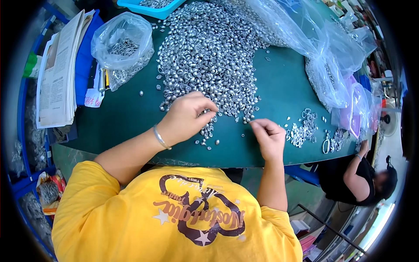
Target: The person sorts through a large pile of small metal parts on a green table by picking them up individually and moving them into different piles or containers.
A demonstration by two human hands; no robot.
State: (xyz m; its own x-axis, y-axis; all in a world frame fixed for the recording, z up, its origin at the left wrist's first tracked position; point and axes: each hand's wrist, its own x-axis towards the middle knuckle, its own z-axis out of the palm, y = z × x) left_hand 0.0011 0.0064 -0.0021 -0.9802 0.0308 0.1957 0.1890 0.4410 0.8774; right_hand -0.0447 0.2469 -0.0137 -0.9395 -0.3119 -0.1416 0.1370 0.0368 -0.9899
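A broad heap of small, rounded silver-grey metal pieces (207, 56) covers the middle of the green table (131, 118). At its near edge is my left hand (187, 115), with a bracelet at the wrist and the thumb and forefinger drawn together; whatever lies in the pinch is too small to make out. A few loose metal pieces (207, 131) lie just below those fingertips. My right hand (269, 137) is a little to the right, at the heap's near right corner. Its thumb and forefinger are pinched too, and their contents cannot be made out.
Small flat silver pieces (301, 131) form a scattered group to the right. A clear bag of metal parts (124, 52) stands far left, beside stacked papers (59, 70). More filled plastic bags (327, 74) line the right. Another person (355, 177) sits at the right edge.
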